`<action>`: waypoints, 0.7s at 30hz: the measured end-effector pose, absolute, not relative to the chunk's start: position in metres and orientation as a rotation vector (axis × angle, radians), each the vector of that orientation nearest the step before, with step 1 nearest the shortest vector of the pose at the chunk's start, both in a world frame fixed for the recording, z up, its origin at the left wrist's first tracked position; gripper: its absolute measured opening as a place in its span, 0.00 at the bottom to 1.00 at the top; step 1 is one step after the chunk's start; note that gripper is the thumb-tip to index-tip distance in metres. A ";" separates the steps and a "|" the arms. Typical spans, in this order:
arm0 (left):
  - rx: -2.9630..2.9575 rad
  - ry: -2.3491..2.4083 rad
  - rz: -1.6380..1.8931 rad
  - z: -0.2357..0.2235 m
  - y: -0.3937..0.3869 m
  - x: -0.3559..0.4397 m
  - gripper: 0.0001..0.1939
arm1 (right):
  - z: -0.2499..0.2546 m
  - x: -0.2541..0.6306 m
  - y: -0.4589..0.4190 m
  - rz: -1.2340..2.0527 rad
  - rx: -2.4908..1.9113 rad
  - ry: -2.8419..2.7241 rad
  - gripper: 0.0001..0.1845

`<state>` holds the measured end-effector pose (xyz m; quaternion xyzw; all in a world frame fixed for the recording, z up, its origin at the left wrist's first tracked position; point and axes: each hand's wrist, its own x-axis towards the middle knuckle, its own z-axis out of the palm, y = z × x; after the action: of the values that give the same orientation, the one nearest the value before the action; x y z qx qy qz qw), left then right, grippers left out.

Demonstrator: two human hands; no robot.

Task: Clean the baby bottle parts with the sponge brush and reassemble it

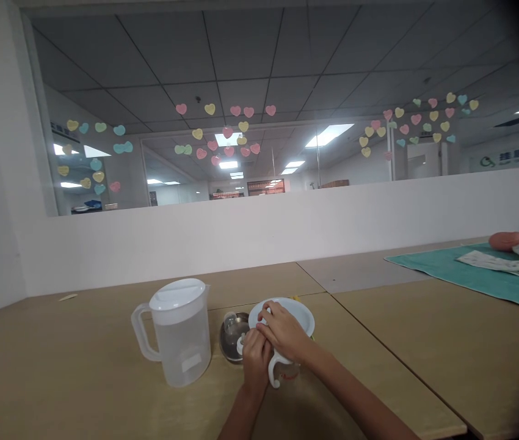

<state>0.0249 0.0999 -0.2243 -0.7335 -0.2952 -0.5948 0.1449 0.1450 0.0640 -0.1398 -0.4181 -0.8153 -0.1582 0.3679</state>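
My left hand (256,355) is closed beside a baby bottle (289,370) with a clear body, red print and a curved white handle (276,369). Over the bottle's top lies my right hand (284,331), its fingers bent and meeting the left hand's knuckles. Both hands hide most of the bottle and exactly where they grip it. Just left of them, a steel bowl (225,353) holds a clear dome-shaped cap (231,322) and a white teat with its collar (240,343). A pale blue plate (304,314) is behind my right hand.
A clear plastic pitcher (182,342) with a white lid stands left of the bowl. At the far right, a teal mat (452,269) bears patterned cloth (502,264) and an orange-pink object (508,241). A white wall (172,238) with a window runs behind the table (80,366).
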 end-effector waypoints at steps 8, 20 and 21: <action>-2.151 -0.881 -1.744 -0.218 0.093 0.026 0.12 | -0.141 0.154 0.056 -0.510 -1.358 -2.069 0.13; -2.156 -0.984 -1.665 -0.223 0.093 0.028 0.12 | -0.130 0.159 0.041 -0.688 -1.107 -1.931 0.20; -2.156 -0.976 -1.670 -0.223 0.092 0.028 0.12 | -0.131 0.159 0.044 -0.643 -1.142 -1.970 0.20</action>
<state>0.0278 0.0925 -0.2229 -0.7388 -0.3345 -0.5721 0.1221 0.1588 0.0437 -0.1310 -0.4468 -0.7707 -0.2517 0.3782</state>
